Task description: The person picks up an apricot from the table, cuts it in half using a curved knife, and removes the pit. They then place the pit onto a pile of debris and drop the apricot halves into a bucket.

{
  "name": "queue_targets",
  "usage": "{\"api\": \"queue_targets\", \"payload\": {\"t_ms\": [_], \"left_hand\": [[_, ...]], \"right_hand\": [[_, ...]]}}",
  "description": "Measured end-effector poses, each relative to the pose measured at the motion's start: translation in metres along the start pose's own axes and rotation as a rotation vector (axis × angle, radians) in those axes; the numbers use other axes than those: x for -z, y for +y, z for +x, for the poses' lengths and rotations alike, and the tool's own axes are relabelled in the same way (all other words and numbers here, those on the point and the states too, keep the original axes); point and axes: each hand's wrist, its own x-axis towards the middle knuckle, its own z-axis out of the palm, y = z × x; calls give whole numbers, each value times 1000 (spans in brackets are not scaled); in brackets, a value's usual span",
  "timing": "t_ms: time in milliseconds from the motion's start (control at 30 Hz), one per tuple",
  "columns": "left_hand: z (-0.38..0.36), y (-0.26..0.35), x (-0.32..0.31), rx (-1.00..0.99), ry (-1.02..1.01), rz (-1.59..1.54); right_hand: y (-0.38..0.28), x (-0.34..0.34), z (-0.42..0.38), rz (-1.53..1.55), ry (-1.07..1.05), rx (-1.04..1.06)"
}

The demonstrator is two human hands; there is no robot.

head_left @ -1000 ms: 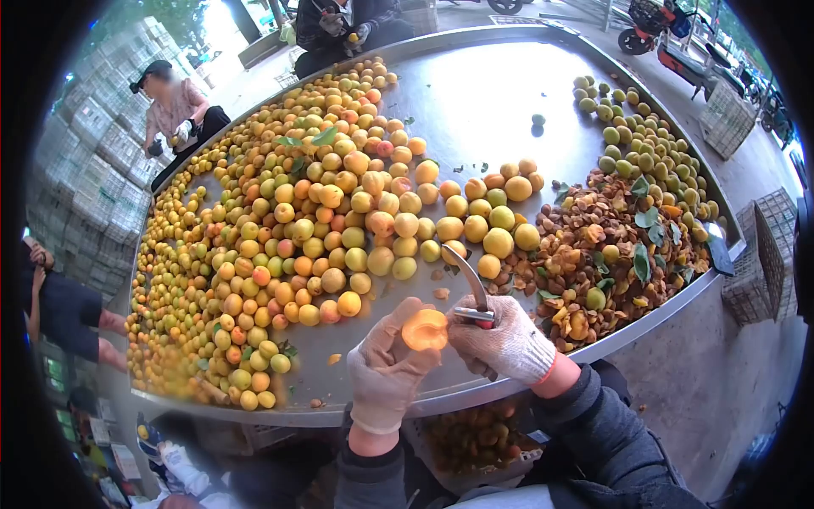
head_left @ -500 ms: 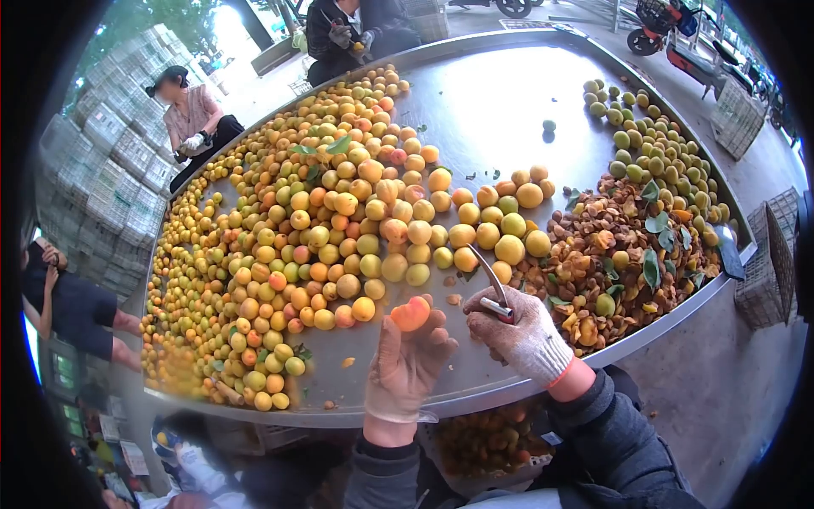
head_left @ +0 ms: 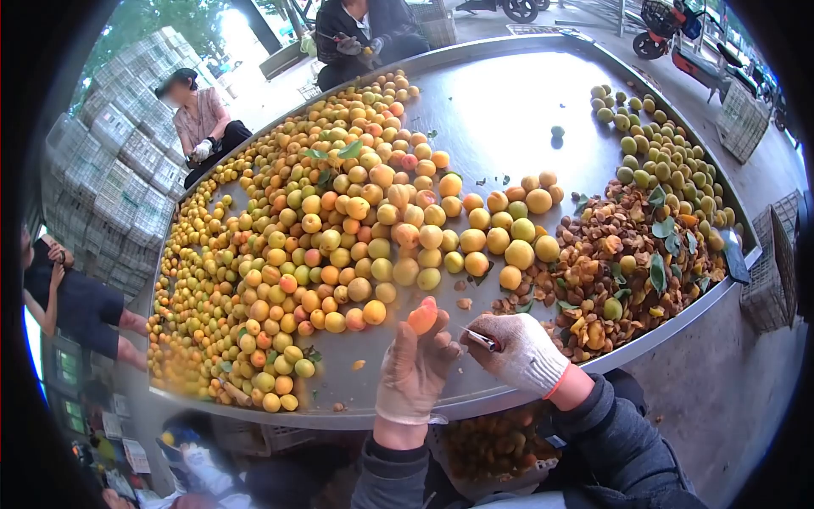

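My left hand (head_left: 410, 371), in a thin soiled glove, holds an orange-red apricot (head_left: 422, 316) upright between thumb and fingertips. Close by on the right, my right hand (head_left: 519, 351), in a white knit glove with a browned finger area, is closed round a small knife (head_left: 481, 338). Its thin blade points left, towards the apricot. Both hands are over the near edge of a metal table (head_left: 500, 89). A large heap of yellow and orange apricots (head_left: 339, 246) spreads beyond and to the left of them.
Right of my hands lies a pile of brown pits and scraps (head_left: 606, 254) with leaves, and greener fruit (head_left: 657, 153) behind it. A dark phone-like slab (head_left: 734, 256) rests at the right rim. A crate (head_left: 496, 445) of fruit stands below. Two people (head_left: 202, 127) sit across the table.
My right hand has turned the knife down, so its curved blade, raised before, now points at the apricot. My left hand has tilted the apricot more upright. The view has shifted slightly.
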Motion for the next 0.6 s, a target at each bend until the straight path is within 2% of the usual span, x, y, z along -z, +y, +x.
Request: {"api": "queue_targets", "payload": {"t_ms": [200,367,467,600], "left_hand": [[-1,-5,1,-15,-24,12],[-2,-4,3,-41,47,79],[-4,-3,-4,-48,39,67],[-4,-3,-8,-91,16,158]], "right_hand": [[3,-8,1,-93,19,-10],[7,-20,-2,-194,60,86],[4,-13,0,-105,87,58],[6,-13,-1,-135,57,17]]}}
